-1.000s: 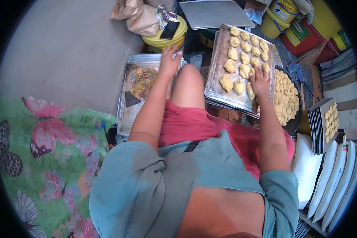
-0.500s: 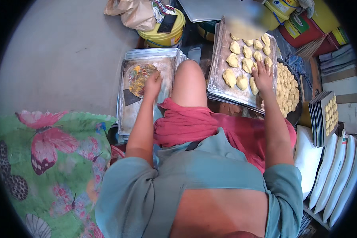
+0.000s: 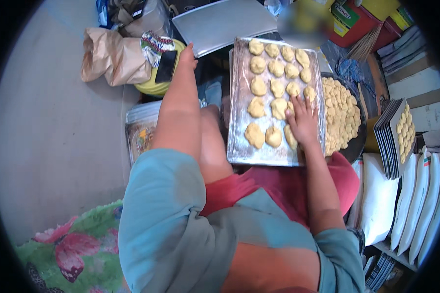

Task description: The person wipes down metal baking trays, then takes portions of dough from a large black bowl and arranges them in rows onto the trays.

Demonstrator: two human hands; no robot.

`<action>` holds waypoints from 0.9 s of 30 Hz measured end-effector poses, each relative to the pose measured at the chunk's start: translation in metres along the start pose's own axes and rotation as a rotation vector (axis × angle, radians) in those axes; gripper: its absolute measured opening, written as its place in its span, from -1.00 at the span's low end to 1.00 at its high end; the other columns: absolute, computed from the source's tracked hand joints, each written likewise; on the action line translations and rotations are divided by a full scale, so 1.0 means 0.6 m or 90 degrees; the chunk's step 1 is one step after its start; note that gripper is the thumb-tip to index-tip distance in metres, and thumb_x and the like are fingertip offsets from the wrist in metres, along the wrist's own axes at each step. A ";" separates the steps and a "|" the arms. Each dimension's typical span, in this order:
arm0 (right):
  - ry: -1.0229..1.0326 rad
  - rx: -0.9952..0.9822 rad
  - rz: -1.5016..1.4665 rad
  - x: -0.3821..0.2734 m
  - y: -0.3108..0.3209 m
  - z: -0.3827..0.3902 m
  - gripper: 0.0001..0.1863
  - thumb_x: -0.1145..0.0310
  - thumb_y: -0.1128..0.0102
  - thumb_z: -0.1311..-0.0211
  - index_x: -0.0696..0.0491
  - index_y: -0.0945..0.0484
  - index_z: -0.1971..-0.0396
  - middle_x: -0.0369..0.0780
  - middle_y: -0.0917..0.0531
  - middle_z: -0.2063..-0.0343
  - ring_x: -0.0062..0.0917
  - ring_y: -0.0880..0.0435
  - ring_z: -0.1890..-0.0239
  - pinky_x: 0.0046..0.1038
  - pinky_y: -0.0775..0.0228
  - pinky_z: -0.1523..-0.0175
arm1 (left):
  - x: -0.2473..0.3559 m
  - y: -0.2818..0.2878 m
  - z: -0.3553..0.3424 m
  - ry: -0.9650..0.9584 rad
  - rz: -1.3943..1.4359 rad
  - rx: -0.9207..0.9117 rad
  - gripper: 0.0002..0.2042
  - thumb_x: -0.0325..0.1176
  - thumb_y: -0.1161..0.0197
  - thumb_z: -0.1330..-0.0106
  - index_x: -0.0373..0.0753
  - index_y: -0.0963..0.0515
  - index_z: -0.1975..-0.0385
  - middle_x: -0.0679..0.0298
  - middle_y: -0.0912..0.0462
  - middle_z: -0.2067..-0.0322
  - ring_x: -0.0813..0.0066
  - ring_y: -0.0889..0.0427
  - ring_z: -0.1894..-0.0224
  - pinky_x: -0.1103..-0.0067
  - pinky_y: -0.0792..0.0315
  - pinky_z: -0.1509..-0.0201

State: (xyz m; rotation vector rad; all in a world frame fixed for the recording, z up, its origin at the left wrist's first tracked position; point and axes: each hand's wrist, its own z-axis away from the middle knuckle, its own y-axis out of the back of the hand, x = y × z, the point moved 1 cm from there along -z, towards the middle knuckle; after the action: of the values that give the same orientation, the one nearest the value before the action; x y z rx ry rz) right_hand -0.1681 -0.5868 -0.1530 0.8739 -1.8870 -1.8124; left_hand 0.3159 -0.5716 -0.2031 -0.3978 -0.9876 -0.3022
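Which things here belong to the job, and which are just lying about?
Likely in the job:
- dough lumps on a tray, under the right hand
- grey metal sheet, by the left hand
- round pan of dough

Apparently lying about:
- phone
- paper bag
- butterfly-print cloth

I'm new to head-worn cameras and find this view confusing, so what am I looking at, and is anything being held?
No machine here: you see a person's own two bare hands. A wide fisheye camera on the head looks down, so straight edges bend near the rim, and picture left is the person's left.

In front is a metal baking tray with rows of pale yellow dough lumps. The right hand is over its right side, fingers spread among the lumps. The left hand is at the corner of a grey metal sheet; whether it grips it, I can't tell.

Right of the tray, a dark round pan holds more dough.
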 end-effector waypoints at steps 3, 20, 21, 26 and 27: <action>-0.010 0.010 -0.020 0.000 0.003 0.000 -0.36 -0.11 0.24 -0.38 -0.16 -0.13 -0.38 -0.20 -0.20 -0.37 -0.28 0.08 -0.48 0.04 0.47 -0.45 | 0.004 -0.010 -0.034 0.096 0.086 -0.086 -0.58 0.00 -0.17 -0.33 -0.06 -0.42 -0.07 0.23 -0.61 0.09 0.22 -0.58 0.02 0.14 -0.40 -0.12; 0.002 0.169 -0.281 -0.017 0.059 -0.007 -0.32 -0.05 0.07 -0.36 0.00 -0.13 -0.37 -0.03 -0.13 -0.38 -0.21 0.03 -0.46 -0.03 0.35 -0.46 | 0.122 -0.183 0.350 -0.401 0.267 -0.118 -0.80 -0.48 -0.15 -0.31 -0.54 -0.48 0.21 0.08 -0.58 0.22 0.31 -0.60 0.26 0.37 -0.49 0.15; 0.030 0.201 -0.483 -0.026 0.071 -0.009 -0.30 -0.02 0.04 -0.36 0.05 -0.11 -0.37 0.01 -0.12 -0.37 -0.23 -0.02 -0.44 -0.10 0.28 -0.46 | 0.094 -0.172 0.414 -0.376 0.293 -0.138 -0.77 -0.49 -0.12 -0.33 -0.55 -0.46 0.13 0.08 -0.57 0.18 0.32 -0.60 0.20 0.38 -0.49 0.10; -0.055 -0.022 -1.311 -0.122 0.132 -0.001 -0.25 0.21 -0.07 -0.35 0.13 0.09 -0.38 -0.02 -0.22 -0.30 -0.27 -0.20 -0.35 -0.29 -0.05 -0.39 | -0.093 -0.090 0.644 -0.314 0.269 -0.180 -0.69 -0.42 -0.06 -0.42 -0.48 -0.38 -0.07 0.17 -0.53 0.03 0.40 -0.52 0.01 0.45 -0.41 -0.06; -0.019 0.003 -1.379 -0.134 0.143 0.001 -0.22 0.31 -0.11 -0.33 0.09 0.15 -0.40 -0.02 -0.22 -0.30 -0.24 -0.21 -0.34 -0.27 -0.09 -0.38 | -0.127 -0.077 0.682 -0.296 0.260 -0.182 -0.69 -0.39 -0.07 -0.43 -0.44 -0.39 -0.08 0.20 -0.53 0.03 0.43 -0.51 0.02 0.46 -0.41 -0.05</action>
State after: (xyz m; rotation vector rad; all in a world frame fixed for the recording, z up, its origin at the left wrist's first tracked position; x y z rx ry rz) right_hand -0.1243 -0.5354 -0.0567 3.4932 -0.2071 -2.2570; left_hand -0.0473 -0.4210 -0.0593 -0.9452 -1.2897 0.0282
